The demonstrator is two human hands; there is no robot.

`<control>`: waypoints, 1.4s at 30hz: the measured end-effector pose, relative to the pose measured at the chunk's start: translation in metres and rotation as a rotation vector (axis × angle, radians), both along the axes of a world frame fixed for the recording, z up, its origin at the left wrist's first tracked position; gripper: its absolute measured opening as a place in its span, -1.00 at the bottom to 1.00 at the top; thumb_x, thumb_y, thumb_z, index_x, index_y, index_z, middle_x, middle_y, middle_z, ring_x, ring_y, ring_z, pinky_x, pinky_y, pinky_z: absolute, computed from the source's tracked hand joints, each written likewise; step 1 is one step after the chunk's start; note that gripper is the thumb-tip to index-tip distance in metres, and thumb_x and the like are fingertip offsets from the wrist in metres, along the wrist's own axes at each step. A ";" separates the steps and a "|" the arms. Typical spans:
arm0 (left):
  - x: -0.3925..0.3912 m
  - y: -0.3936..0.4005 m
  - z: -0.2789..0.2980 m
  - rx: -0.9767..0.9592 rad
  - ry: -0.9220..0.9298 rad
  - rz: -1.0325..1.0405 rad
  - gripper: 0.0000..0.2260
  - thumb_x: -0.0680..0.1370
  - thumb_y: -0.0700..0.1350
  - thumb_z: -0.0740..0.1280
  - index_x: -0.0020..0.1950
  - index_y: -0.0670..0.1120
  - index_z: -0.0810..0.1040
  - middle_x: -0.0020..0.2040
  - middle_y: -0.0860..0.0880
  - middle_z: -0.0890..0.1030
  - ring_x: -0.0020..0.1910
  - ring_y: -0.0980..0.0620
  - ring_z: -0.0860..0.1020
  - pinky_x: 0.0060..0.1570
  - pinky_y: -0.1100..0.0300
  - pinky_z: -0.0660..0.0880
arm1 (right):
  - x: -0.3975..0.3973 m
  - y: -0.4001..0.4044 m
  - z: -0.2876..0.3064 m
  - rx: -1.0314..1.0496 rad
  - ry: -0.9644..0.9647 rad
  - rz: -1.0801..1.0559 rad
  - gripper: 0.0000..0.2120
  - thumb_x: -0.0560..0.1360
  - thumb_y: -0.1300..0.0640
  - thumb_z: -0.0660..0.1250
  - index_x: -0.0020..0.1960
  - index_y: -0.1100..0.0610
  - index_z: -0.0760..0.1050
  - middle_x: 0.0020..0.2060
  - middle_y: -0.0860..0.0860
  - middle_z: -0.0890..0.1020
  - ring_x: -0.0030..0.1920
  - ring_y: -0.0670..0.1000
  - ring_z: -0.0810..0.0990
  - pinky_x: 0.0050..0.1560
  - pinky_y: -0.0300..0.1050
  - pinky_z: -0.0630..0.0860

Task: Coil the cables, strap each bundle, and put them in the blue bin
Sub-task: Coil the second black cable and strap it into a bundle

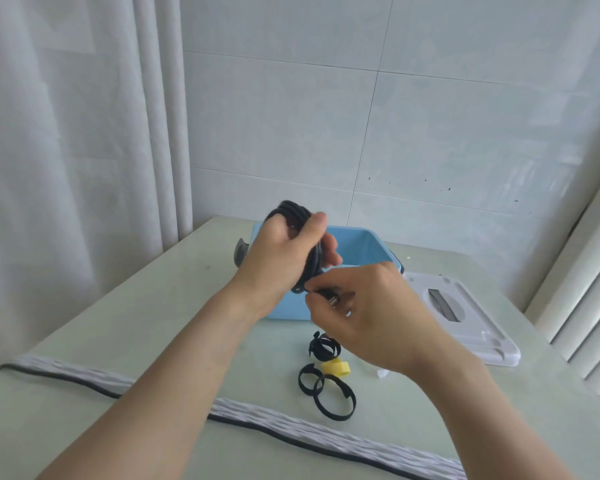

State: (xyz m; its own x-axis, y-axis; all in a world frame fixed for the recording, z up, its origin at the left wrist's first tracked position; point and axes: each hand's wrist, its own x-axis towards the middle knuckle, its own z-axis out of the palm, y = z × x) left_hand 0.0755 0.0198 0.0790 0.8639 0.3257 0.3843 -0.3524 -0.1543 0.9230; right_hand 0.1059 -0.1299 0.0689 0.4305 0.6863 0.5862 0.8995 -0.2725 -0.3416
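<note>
The left hand [284, 251] grips the coiled black cable [297, 213], fingers curled round it, above the blue bin [371, 244]. The right hand [368, 313] pinches the cable's plug end [331, 297] just below the coil.

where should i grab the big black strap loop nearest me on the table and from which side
Pinch the near arc of the large black strap loop from above, one fingertip inside the ring and one outside. It lies flat on the table, so only its thin band offers purchase. Its far side overlaps the smaller black loop by the yellow strap, so the near side is probably the freer one.
</note>
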 end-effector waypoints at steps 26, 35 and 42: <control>-0.012 -0.016 0.006 -0.034 0.584 -0.455 -0.48 0.63 0.27 0.05 -0.17 -0.13 0.51 -0.53 -0.05 0.42 -0.68 0.05 0.31 -0.65 0.32 0.24 | 0.009 0.010 -0.015 0.372 0.333 -0.109 -0.51 0.67 -0.13 0.10 -0.20 0.21 0.50 -0.39 0.13 0.54 -0.36 0.07 0.49 -0.31 -0.06 0.42; -0.010 -0.026 0.000 0.030 0.412 -0.299 -0.55 0.53 0.22 0.33 -0.24 -0.18 0.55 -0.43 -0.06 0.47 -0.47 0.02 0.48 -0.55 0.32 0.39 | 0.018 0.006 -0.013 0.501 0.474 -0.315 -0.53 0.65 0.04 0.11 -0.38 0.21 0.22 -0.56 -0.01 0.35 -0.47 -0.02 0.26 -0.43 -0.13 0.23; -0.007 -0.014 -0.006 0.156 0.357 -0.443 -0.87 0.41 -0.07 0.55 -0.11 -0.09 0.70 -0.19 -0.05 0.65 -0.15 -0.04 0.62 0.03 0.08 0.58 | 0.018 0.009 -0.011 0.624 0.570 -0.350 -0.56 0.60 0.11 0.18 -0.38 0.21 0.12 -0.48 0.07 0.18 -0.42 0.04 0.13 -0.43 -0.11 0.08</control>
State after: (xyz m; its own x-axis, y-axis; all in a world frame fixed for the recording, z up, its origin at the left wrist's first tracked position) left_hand 0.0682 0.0058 0.0733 0.9893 -0.1332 0.0591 -0.0861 -0.2068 0.9746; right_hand 0.1243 -0.1211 0.0575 0.8925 0.0919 0.4416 0.4500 -0.1140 -0.8857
